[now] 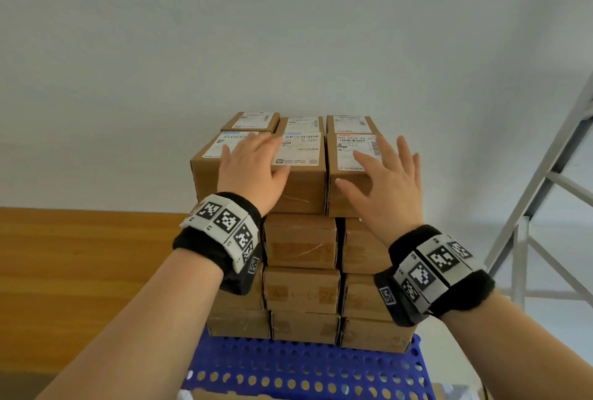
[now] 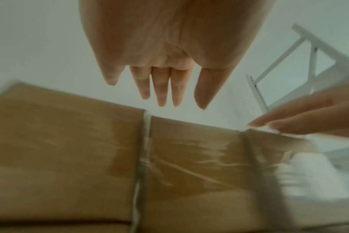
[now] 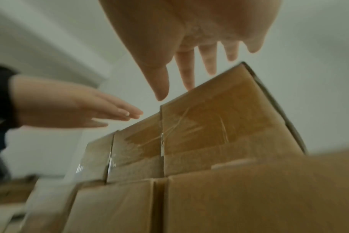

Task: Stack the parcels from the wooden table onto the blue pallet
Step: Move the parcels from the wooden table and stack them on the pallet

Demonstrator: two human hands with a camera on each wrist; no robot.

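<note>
Brown cardboard parcels (image 1: pixel 301 239) stand stacked several layers high on the blue perforated pallet (image 1: pixel 305 364). The top-layer parcels carry white shipping labels (image 1: pixel 300 149). My left hand (image 1: pixel 266 156) is spread flat over the front left and middle top parcels. Spread the same way, my right hand (image 1: pixel 378 168) is over the front right top parcel (image 1: pixel 349 197). In the left wrist view the left hand's straight fingers (image 2: pixel 161 91) show a gap above the parcel tops (image 2: pixel 70 141). The right wrist view has the right fingers (image 3: pixel 185 75) close to the parcel's top edge (image 3: pixel 219 102). Neither hand holds anything.
The wooden table (image 1: pixel 80 255) lies to the left of the stack, with no parcels on the part in view. A grey metal rack frame (image 1: pixel 545 191) stands to the right. A plain wall is behind the stack.
</note>
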